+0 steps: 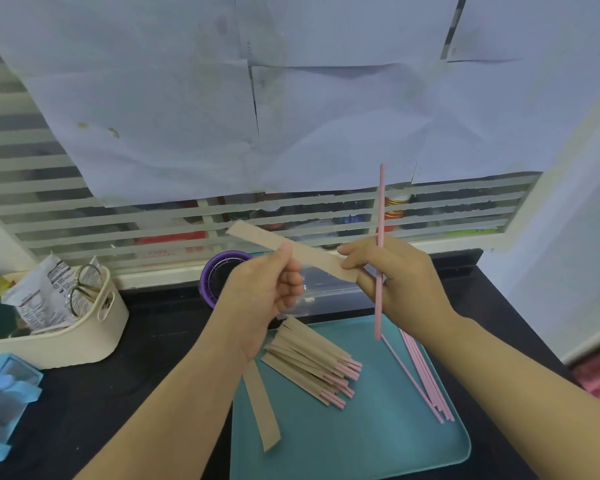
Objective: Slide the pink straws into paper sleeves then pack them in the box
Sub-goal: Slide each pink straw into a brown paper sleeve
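Observation:
My left hand [264, 292] pinches a brown paper sleeve [278, 242] near its middle, held up above the tray. My right hand [402, 282] pinches the sleeve's near end between thumb and forefinger, and its other fingers grip a pink straw [380, 216] that stands almost upright. The straw is outside the sleeve. On the teal tray [378, 438] lies a pile of sleeved straws [312, 362] with pink tips showing, several bare pink straws [426, 379] at the right, and one empty sleeve [262, 407] at the left edge. A clear plastic box [326, 292] sits behind the tray.
A cream basket [59, 341] with packets and scissors stands at the left. A purple round container [219, 275] sits behind my left hand. Blue plastic boxes [4, 389] are at the lower left. A slatted screen and paper sheets close off the back.

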### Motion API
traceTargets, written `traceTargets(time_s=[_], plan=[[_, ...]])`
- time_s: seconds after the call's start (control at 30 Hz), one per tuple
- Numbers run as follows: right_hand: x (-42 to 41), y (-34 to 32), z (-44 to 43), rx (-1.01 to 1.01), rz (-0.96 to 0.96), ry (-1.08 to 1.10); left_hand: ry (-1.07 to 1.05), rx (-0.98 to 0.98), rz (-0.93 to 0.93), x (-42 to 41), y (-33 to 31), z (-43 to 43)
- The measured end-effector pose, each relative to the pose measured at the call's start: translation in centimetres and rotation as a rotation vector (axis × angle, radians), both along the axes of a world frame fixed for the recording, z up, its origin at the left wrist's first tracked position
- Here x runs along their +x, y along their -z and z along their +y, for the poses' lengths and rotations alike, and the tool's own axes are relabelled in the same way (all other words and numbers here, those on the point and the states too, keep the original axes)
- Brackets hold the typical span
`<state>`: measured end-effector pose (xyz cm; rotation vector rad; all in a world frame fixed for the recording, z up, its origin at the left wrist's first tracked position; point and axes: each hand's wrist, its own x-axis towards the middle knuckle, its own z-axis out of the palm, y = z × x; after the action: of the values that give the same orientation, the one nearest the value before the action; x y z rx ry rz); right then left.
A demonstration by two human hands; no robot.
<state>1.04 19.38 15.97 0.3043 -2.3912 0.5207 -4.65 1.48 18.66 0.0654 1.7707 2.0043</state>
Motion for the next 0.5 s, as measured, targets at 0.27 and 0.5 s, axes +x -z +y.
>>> traceTargets(time_s=[0.27, 0.5], plan=[[-0.3, -1.4, -1.1, -0.354, -0.288, -0.057, -0.180, -0.432, 0.972, -0.1, 0.4, -0.8], [-0.3, -2.6, -1.3, -0.628, -0.560, -0.196, 0.200, -0.621, 0.924, -0.6, 0.6, -0.5]])
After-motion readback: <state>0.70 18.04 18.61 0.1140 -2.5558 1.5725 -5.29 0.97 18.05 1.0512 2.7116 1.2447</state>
